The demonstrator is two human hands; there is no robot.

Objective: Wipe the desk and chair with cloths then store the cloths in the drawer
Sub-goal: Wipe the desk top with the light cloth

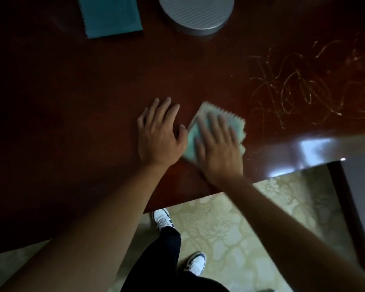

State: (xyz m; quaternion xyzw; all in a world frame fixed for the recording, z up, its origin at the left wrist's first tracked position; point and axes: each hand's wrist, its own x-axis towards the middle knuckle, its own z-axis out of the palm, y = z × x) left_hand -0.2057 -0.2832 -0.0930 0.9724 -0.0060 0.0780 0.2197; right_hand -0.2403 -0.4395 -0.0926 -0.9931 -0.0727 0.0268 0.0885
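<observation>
A dark red-brown wooden desk (82,102) fills most of the view. My right hand (217,146) lies flat, fingers spread, pressing a pale green cloth (232,121) onto the desk near its front edge; the cloth is blurred. My left hand (158,133) rests flat on the bare wood just left of the cloth, its thumb touching the cloth's edge. A second, teal cloth (110,15) lies folded at the far left of the desk. No chair or drawer is in view.
A round grey ribbed object (196,15) stands at the far middle of the desk. Scratch-like light marks (299,85) cover the desk at the right. Below the desk edge are patterned carpet (240,228) and my shoes (162,220).
</observation>
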